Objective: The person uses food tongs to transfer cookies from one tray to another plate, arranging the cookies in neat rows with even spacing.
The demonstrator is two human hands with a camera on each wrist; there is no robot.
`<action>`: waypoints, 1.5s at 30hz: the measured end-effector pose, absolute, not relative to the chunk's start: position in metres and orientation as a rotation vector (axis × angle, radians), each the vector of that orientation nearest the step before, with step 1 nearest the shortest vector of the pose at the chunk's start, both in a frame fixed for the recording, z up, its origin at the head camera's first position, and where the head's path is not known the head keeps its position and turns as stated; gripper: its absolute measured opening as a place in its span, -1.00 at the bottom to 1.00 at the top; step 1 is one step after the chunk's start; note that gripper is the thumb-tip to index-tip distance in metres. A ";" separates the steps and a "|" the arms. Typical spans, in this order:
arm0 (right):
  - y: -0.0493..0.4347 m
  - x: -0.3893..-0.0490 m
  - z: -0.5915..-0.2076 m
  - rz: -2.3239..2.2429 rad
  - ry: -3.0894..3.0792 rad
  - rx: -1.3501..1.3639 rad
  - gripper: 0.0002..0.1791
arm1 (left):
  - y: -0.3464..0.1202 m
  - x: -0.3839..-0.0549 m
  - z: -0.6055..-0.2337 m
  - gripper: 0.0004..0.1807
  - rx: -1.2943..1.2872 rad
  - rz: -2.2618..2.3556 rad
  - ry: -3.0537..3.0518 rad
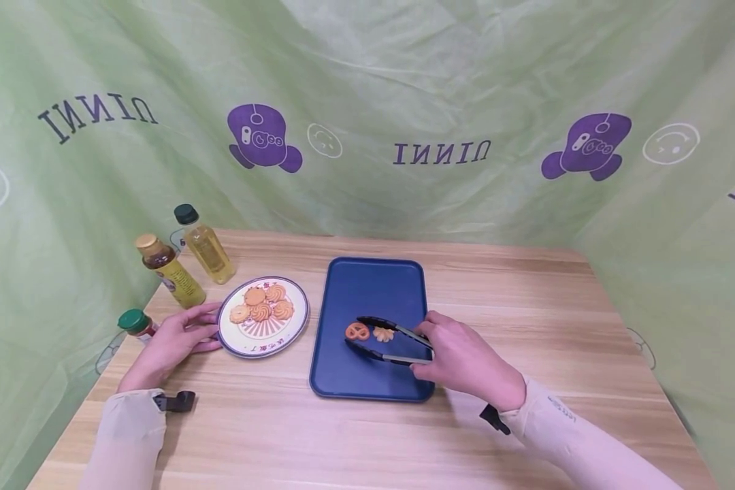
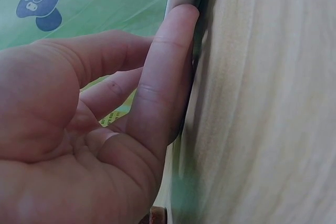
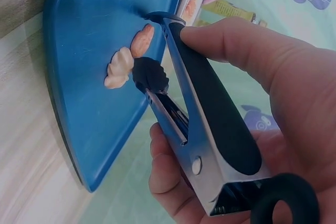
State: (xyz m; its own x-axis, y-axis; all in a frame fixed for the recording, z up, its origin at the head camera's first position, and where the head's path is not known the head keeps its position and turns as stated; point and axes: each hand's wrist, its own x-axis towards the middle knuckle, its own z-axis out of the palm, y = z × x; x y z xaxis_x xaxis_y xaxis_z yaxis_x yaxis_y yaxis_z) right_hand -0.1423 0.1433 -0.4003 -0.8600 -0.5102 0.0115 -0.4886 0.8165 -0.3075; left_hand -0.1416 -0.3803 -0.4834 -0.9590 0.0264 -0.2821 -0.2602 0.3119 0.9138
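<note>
My right hand (image 1: 465, 354) grips a pair of tongs (image 3: 210, 103) with black tips and metal arms. The tong arms stand apart over a blue tray (image 1: 373, 286). Between them on the tray lie a pretzel-shaped cookie (image 1: 357, 331) and a pale ridged cookie (image 1: 383, 334); whether the tips touch either is hard to tell. At the left, my left hand (image 1: 180, 337) holds the rim of a white plate (image 1: 260, 346) with thumb and fingers. Several round cookies (image 1: 260, 312) lie on this plate. In the left wrist view, bent fingers (image 2: 157, 77) meet the plate's edge close to the table.
Behind the left hand stand a yellow-labelled bottle (image 1: 180, 279) with dark contents and a clear oil bottle (image 1: 209, 253) with a green cap. A green-lidded jar (image 1: 137, 322) is partly hidden by that hand. Green printed cloth (image 1: 367, 197) surrounds the wooden table (image 1: 527, 306).
</note>
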 end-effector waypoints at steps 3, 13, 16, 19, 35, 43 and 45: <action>0.143 -0.143 -0.400 -0.468 2.927 -0.835 -0.52 | -0.380 -0.142 -0.484 -0.29 -0.210 1.702 2.333; 0.141 -0.142 -0.401 -0.485 2.911 -0.811 -0.52 | -0.381 -0.141 -0.484 -0.28 -0.214 1.686 2.333; 0.141 -0.142 -0.402 -0.497 2.915 -0.813 -0.52 | -0.381 -0.141 -0.484 -0.28 -0.215 1.687 2.334; 0.141 -0.143 -0.403 -0.512 2.914 -0.812 -0.53 | -0.381 -0.141 -0.484 -0.29 -0.209 1.689 2.333; 0.114 -0.152 -0.399 -0.599 2.913 -0.879 -0.51 | -0.381 -0.140 -0.479 -0.29 -0.185 1.694 2.331; 0.085 -0.156 -0.397 -0.629 2.863 -0.961 -0.50 | -0.379 -0.141 -0.481 -0.29 -0.203 1.707 2.316; 0.078 -0.157 -0.396 -0.643 2.848 -0.978 -0.50 | -0.380 -0.142 -0.482 -0.29 -0.200 1.709 2.313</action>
State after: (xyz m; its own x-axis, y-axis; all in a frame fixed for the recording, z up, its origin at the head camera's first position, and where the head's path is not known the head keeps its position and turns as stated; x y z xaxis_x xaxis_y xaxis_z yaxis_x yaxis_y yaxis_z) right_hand -0.1568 0.0783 -0.3962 -0.7965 -0.5999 0.0750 -0.5740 0.7113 -0.4057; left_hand -0.1416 -0.3795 -0.4816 -0.9571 0.0425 -0.2865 -0.2614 0.2993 0.9176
